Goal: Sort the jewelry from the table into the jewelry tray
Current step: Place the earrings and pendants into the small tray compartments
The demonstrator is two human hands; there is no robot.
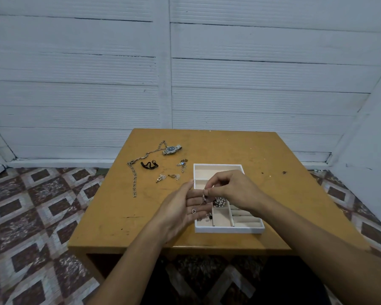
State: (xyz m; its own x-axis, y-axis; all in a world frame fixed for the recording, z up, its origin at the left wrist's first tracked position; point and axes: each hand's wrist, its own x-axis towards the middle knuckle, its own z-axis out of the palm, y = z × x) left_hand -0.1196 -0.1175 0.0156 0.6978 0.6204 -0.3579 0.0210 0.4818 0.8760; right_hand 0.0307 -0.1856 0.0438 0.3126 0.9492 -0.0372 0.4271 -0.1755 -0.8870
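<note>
A white jewelry tray (pixel 249 228) with several cream compartments lies on the wooden table (pixel 273 194). My left hand (pixel 180 211) is held flat, palm up, over the tray's left edge, with several small rings and pendants (pixel 194 210) lying on its fingers. My right hand (pixel 231 189) hovers over the tray and pinches a ring (pixel 204 194) just above the left fingers. A beaded piece (pixel 220 202) sits in a middle compartment. Loose on the table are a watch (pixel 172 149), a long chain (pixel 134 177), a black band (pixel 149 165) and earrings (pixel 168 177).
The table stands against a white panelled wall (pixel 185 73) on a patterned tile floor (pixel 31 216). More small earrings (pixel 182 164) lie just left of the tray's far corner. The table's front edge is close below my forearms.
</note>
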